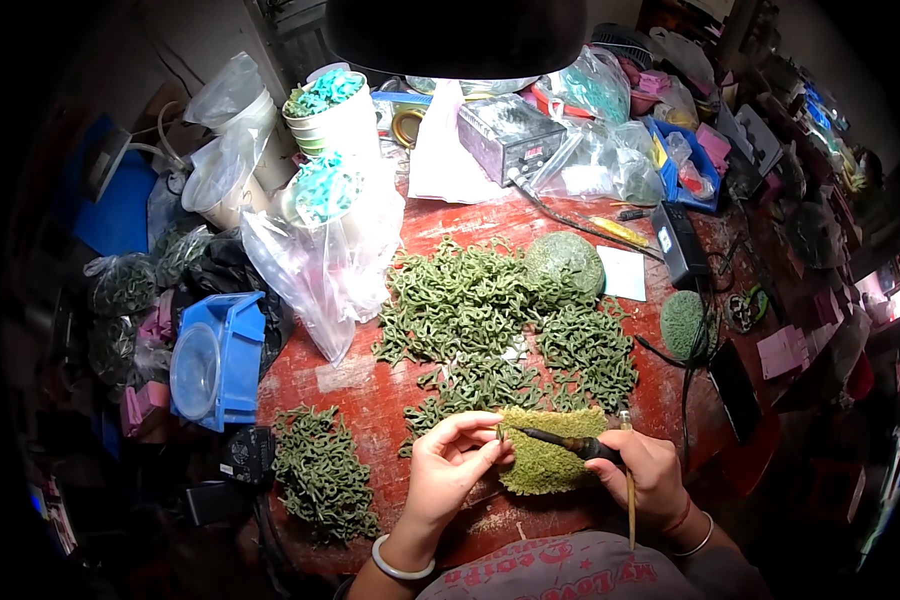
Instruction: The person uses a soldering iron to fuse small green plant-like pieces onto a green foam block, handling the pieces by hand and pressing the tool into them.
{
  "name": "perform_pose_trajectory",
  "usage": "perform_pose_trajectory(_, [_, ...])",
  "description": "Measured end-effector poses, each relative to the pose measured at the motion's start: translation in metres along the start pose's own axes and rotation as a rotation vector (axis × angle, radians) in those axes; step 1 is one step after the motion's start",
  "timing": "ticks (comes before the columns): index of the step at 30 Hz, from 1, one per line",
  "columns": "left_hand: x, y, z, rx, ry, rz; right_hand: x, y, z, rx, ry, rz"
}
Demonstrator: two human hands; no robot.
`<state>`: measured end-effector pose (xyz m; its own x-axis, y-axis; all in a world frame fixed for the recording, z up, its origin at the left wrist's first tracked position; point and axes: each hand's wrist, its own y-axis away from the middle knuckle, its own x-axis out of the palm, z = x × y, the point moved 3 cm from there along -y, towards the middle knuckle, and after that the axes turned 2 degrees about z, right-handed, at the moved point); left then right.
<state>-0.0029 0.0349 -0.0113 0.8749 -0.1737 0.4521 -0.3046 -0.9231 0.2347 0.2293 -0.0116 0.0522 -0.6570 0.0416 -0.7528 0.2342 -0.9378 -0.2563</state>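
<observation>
My left hand (452, 466) pinches a small green piece (501, 434) between thumb and fingertips. In my right hand (647, 468) is a black-handled soldering iron (570, 441), its dark tip reaching left to the green piece. A thin wooden stick with a pale end (630, 495) also sits in the right hand, roughly upright. Under the iron lies a yellow-green fuzzy pad (550, 478), close to both hands. Just beyond it spreads a large heap of green, twig-like pieces (460, 310). A smaller pile of the same pieces (320, 475) lies to the left of my left hand.
Round green discs (567, 262) (683, 325) lie beyond and right of the heap. A grey control box (510, 138) with a cable stands at the back. Buckets with turquoise pieces (327, 110) and a blue bin (232, 360) are left. A black phone (735, 390) lies right.
</observation>
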Motion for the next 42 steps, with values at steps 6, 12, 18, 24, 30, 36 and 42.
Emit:
perform_pose_trajectory(6, [0.000,-0.001,-0.001,0.006,-0.010,-0.034,-0.013,0.000,-0.005,0.141,-0.049,-0.037])
perform_pose_trajectory(12, [-0.002,0.000,0.001,0.010,0.000,-0.042,-0.011,-0.022,-0.011,0.253,-0.170,0.000])
perform_pose_trajectory(18, [-0.003,0.000,-0.003,0.003,0.057,0.025,0.029,-0.077,-0.030,0.086,-0.166,0.066])
perform_pose_trajectory(24, [-0.003,0.001,-0.010,-0.031,0.249,0.100,0.047,-0.096,-0.025,0.017,-0.060,0.138])
perform_pose_trajectory(30, [-0.009,0.000,-0.006,-0.088,0.232,0.100,0.060,-0.107,-0.030,0.033,-0.058,0.159])
perform_pose_trajectory(36, [-0.010,-0.002,-0.003,-0.101,0.222,0.042,0.057,-0.101,-0.028,0.035,-0.219,0.149])
perform_pose_trajectory(42, [-0.005,-0.001,-0.005,-0.138,0.225,-0.053,0.034,-0.087,0.020,-0.185,-0.200,0.175])
